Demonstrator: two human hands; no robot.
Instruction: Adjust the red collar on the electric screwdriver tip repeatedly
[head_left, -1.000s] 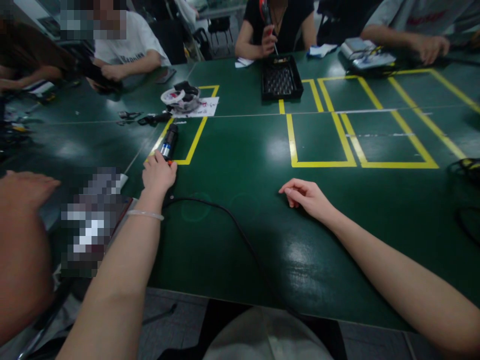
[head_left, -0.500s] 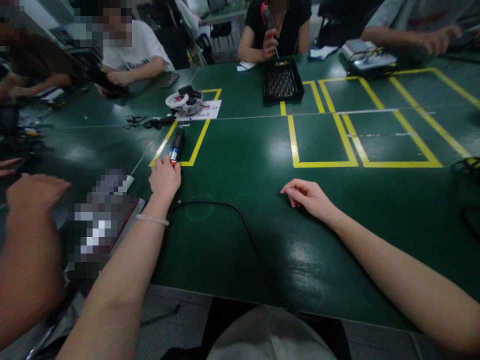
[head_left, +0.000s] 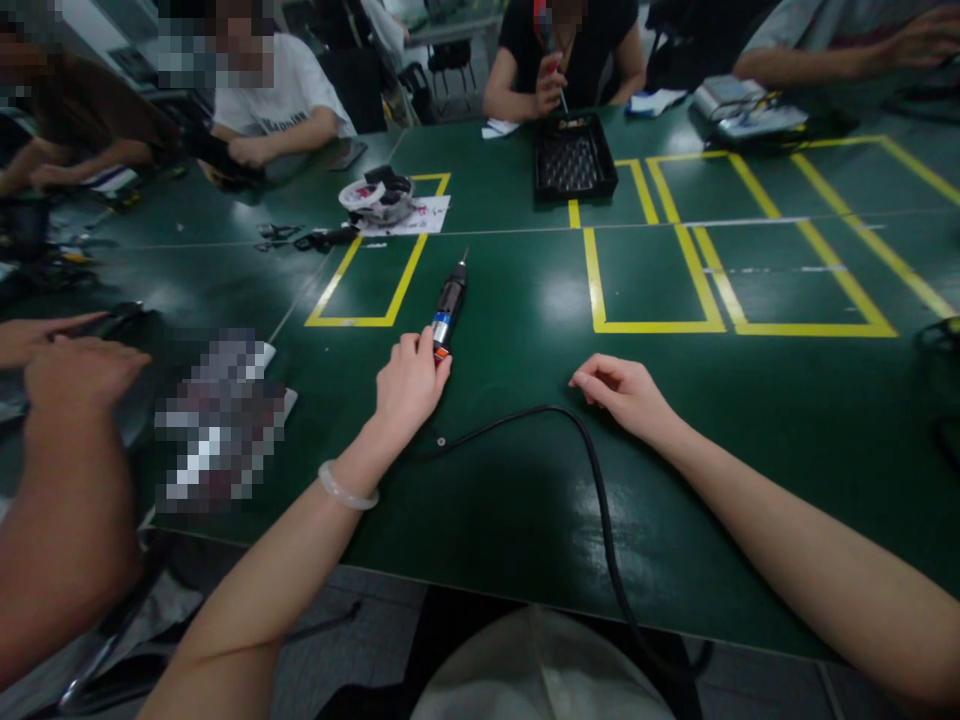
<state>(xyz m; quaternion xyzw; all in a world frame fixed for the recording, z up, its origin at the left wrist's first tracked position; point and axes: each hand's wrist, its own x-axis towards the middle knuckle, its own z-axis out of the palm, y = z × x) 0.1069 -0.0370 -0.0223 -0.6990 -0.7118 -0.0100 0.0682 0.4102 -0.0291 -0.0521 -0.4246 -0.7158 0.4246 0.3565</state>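
Observation:
My left hand (head_left: 411, 385) is closed around the rear of an electric screwdriver (head_left: 448, 300), a black tool with a blue and silver band and a thin bit pointing away from me. Its black cable (head_left: 596, 480) runs from under my wrist, loops to the right and drops over the table's near edge. My right hand (head_left: 616, 390) rests on the green table (head_left: 517, 290) with its fingers curled together. Whether anything sits inside those fingers is hidden. A pale bracelet (head_left: 347, 488) circles my left wrist.
Yellow tape outlines (head_left: 660, 327) mark the table. Across from me a person works over a black tray (head_left: 575, 165). Tape rolls (head_left: 375, 198) lie on a white paper at the back left. A co-worker's arm (head_left: 75, 480) reaches in at the left. A metal box (head_left: 739, 110) sits far right.
My left hand has moved right with the electric screwdriver, out of the left yellow outline. The cable's loop has shifted right too. My right hand has hardly moved.

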